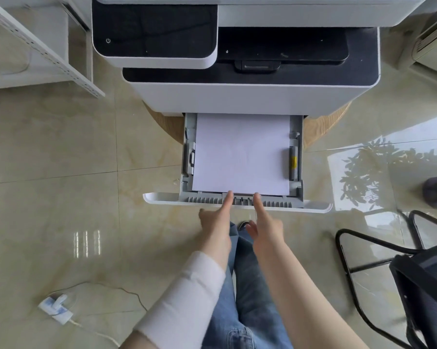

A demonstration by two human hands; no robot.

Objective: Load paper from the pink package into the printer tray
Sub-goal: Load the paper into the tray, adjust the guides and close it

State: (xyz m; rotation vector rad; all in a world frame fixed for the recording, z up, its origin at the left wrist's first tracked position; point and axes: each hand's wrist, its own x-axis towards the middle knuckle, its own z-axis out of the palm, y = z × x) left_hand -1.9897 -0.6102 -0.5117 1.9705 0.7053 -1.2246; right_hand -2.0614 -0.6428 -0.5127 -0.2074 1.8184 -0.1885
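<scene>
Blk chair [411, 285] (rt), shelf [43, 51] lft

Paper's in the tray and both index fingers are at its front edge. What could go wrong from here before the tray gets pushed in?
1. The paper stack sits slightly skewed, its left edge near the side guide; closed like this, it might misfeed.
2. Both fingertips, left hand and right hand, press by the rear guide; they could get pinched or buckle the sheets.
3. The open tray juts out over the floor; the person's knees could bump it.

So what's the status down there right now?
Both hands empty: left hand and right hand, index fingers at near edge of white paper stack. Stack lies in open grey printer tray. Nothing in the way.
</scene>
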